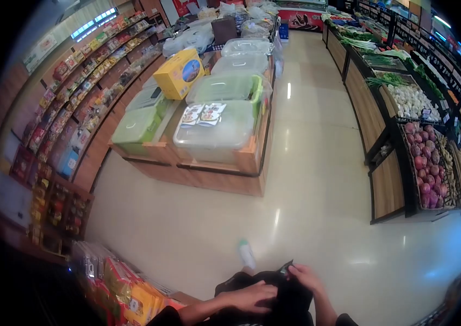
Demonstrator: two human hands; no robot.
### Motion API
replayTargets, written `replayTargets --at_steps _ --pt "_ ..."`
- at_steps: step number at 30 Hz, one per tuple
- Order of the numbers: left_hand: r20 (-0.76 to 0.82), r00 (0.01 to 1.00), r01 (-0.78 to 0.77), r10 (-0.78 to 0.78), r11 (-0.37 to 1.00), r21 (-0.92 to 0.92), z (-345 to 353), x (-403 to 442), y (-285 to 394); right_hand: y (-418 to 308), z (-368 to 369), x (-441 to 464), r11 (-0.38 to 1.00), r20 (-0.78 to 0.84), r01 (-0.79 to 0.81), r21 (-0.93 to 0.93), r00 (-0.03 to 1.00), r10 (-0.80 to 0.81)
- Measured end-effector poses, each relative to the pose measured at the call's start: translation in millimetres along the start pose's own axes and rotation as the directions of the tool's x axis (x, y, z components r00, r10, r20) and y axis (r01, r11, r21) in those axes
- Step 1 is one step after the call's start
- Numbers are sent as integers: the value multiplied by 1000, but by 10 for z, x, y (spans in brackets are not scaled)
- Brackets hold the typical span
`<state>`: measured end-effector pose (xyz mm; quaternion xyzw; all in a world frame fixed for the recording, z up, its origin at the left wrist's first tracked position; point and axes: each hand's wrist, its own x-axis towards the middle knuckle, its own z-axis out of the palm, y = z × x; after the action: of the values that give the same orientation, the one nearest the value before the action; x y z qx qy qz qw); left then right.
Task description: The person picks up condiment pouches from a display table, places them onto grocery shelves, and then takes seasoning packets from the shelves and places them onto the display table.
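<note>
At the bottom centre, my left hand (253,296) lies on black fabric (293,296) at my lap, its fingers bent and partly lost against the dark cloth. To its right, my right hand (304,275) pinches the raised upper edge of the black material, near a small shiny spot. The two hands are apart. One foot in a white shoe (246,254) shows on the floor just beyond them.
A wooden display stand (214,180) holds lidded plastic bins (217,133) and a yellow box (180,74). Curved snack shelves (86,92) line the left. Vegetable racks with red onions (427,163) run along the right. Packaged goods (143,304) sit at lower left.
</note>
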<state>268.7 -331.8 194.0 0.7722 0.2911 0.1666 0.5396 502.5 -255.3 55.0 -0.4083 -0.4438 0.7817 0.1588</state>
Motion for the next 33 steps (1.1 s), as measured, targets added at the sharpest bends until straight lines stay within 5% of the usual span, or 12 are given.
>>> replayTargets --at_steps 4,7,10,12,13,16,20,24,28,29,31,33 --pt "-4 996 89 -90 991 -102 -556 -518 -142 -150 321 507 992 3 -125 37 992 125" --pt "35 986 168 -165 940 -297 -897 -971 -245 -65 526 1008 963 142 -2 -269 989 41" --pt "284 802 593 -525 759 -270 -1311 -1242 -185 -297 763 1425 918 332 98 -384 943 39" --pt "158 828 559 -538 775 -295 -1409 -1462 -244 -34 783 1777 958 411 172 -228 909 -65" --pt "99 838 538 -537 783 -310 -1433 -1521 -281 -200 871 1799 917 347 146 -371 938 -9" --pt "231 841 537 -489 805 -252 -1718 -1453 -281 -470 1010 1992 741 299 150 -654 951 72" --pt "270 868 464 -417 875 -139 -1847 -1273 -649 -366 1008 2439 752 128 171 -637 985 -115" --pt "199 906 406 -373 900 -159 -2147 -1192 -639 -450 1023 3055 981 62 117 -155 992 -108" --pt "177 941 322 -288 922 -215 -2346 -1105 -963 -492 1094 3487 993 253 -70 95 966 44" --pt "189 941 319 -280 922 -219 -2421 -1047 -1037 -486 1089 3581 997 292 -41 60 956 22" --pt "212 937 319 -278 928 -192 -2586 -914 -1166 -1130 1123 3590 912 311 -319 -256 866 391" --pt "245 925 326 -291 938 -116 -2839 -770 -1262 -1232 1033 3917 823 375 -375 -428 755 539"
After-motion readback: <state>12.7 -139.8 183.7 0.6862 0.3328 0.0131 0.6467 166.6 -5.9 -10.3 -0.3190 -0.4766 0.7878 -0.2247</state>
